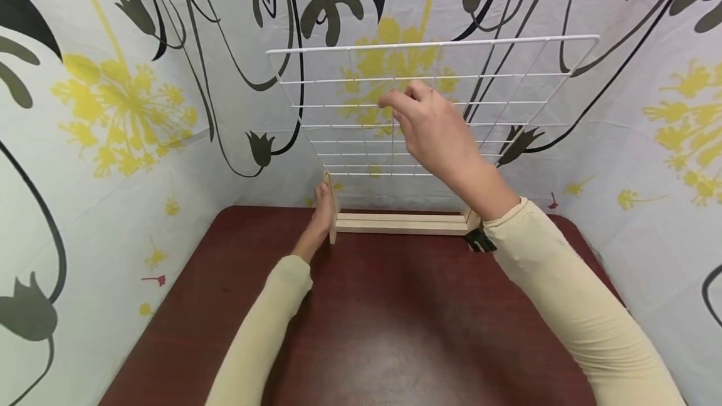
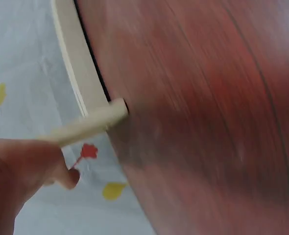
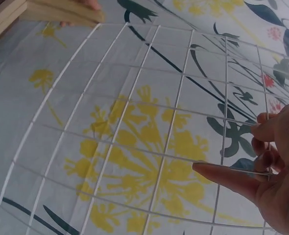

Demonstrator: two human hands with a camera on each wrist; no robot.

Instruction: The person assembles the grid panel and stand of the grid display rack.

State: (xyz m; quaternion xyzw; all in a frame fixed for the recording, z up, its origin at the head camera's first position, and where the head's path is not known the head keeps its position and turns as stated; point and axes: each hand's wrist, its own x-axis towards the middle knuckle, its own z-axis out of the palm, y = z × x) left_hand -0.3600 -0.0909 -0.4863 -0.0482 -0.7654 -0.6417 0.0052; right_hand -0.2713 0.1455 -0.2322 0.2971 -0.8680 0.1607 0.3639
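A white wire grid (image 1: 507,74) stands upright in a pale wooden base (image 1: 400,223) at the far edge of the dark red table (image 1: 395,331). My right hand (image 1: 420,121) is raised in front of the grid's middle. In the right wrist view this right hand (image 3: 274,171) has its fingers curled at a wire of the grid (image 3: 134,122), with one finger pointing straight along it. My left hand (image 1: 323,210) lies with straight fingers against the base's left end piece. The left wrist view shows that end piece (image 2: 93,121) just above the left hand (image 2: 27,176).
A small black object (image 1: 479,240) sits at the base's right end, by my right sleeve. White cloth printed with yellow flowers and dark stems (image 1: 113,111) walls in the table on the left, back and right. The wooden base (image 2: 76,58) runs along the table edge (image 2: 208,122).
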